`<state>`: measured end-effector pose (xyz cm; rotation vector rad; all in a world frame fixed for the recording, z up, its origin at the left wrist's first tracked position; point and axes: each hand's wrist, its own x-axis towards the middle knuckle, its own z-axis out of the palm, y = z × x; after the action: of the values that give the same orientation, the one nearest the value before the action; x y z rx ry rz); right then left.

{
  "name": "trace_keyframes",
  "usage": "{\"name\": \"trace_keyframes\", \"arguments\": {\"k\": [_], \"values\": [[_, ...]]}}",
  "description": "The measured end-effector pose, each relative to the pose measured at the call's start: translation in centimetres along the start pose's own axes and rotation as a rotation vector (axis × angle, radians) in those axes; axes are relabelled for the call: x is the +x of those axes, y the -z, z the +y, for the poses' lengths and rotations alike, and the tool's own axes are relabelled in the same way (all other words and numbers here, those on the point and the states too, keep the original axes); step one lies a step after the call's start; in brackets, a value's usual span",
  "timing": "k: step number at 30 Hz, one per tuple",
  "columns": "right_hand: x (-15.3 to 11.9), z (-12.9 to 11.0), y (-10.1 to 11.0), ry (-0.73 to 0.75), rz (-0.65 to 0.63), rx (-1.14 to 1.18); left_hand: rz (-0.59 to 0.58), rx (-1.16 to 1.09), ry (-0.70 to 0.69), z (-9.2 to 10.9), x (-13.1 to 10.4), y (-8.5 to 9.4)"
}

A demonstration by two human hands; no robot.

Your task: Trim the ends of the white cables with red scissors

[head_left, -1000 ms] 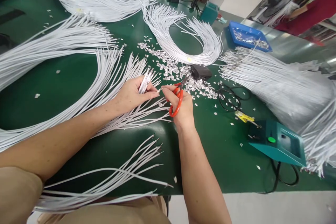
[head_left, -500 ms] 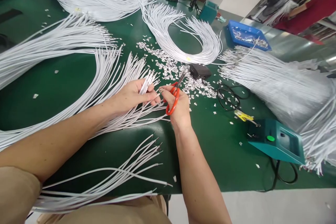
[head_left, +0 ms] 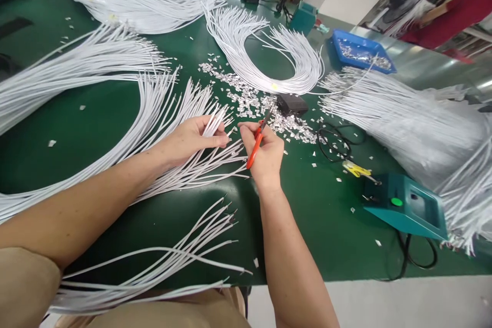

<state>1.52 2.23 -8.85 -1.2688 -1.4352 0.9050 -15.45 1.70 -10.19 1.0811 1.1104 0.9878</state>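
My left hand (head_left: pixel 192 138) is closed around several white cables (head_left: pixel 213 124), whose stripped ends stick out past the fingers. In my right hand (head_left: pixel 267 151) are red-handled scissors (head_left: pixel 255 150), their blades pointing up and away over the table. The thumb and forefinger of that hand meet just right of the cable ends; whether they pinch anything small is too fine to make out. More loose cables (head_left: pixel 192 171) fan out beneath my left hand. A smaller group of cables (head_left: pixel 184 251) lies nearest my body.
Small silvery pieces (head_left: pixel 246 97) are scattered beyond my hands, beside a black block (head_left: pixel 292 104). White cable bundles (head_left: pixel 265 79) lie around. To the right are a teal device (head_left: pixel 403 205) with a cord and a blue tray (head_left: pixel 361 51). A person in red (head_left: pixel 453 20) is at far right.
My right hand has drawn slightly right, away from the cable ends in my left hand. The scissors have turned, and their handle loops now show edge-on. The left hand keeps its hold.
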Motion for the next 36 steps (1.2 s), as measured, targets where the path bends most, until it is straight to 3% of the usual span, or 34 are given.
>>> {"name": "trace_keyframes", "arguments": {"k": [7,12,18,21,27,36], "values": [[0.5,0.1,0.6,-0.091,-0.078,0.046,0.013,0.070,-0.050,0.0,0.0,-0.2],[0.5,0.0,0.7,-0.061,-0.142,0.018,0.016,0.083,-0.058,0.1,-0.2,-0.5],[0.7,0.2,1.2,-0.060,-0.314,0.047,-0.023,0.057,-0.082,0.1,-0.4,-0.8],[1.0,0.6,1.5,-0.041,-0.300,-0.103,0.014,0.062,-0.076,0.1,-0.4,-0.7],[1.1,1.5,1.4,0.102,-0.311,-0.681,0.080,0.129,-0.076,0.4,-0.3,-0.7],[0.8,1.1,1.2,0.111,-0.369,-0.794,0.086,0.227,-0.114,0.2,-0.3,-0.6]]}}
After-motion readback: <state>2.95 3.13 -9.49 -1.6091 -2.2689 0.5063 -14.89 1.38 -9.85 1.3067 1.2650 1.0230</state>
